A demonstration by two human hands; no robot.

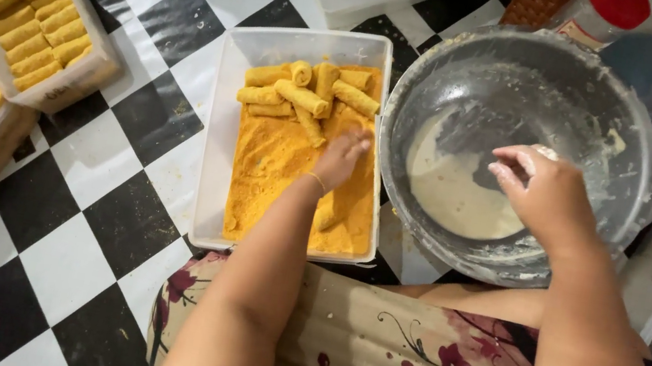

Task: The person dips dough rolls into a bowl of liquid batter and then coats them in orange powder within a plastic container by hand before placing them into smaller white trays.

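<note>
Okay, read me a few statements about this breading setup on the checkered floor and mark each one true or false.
1. The left hand is in the crumb tray. True.
2. The metal bowl is full of batter. False: only a shallow pool lies at the bottom.
3. The right hand is over the bowl. True.
4. Coated rolls are piled at the tray's near end. False: they lie at the far end.
5. Boxes of coated rolls stand on the left. True.
</note>
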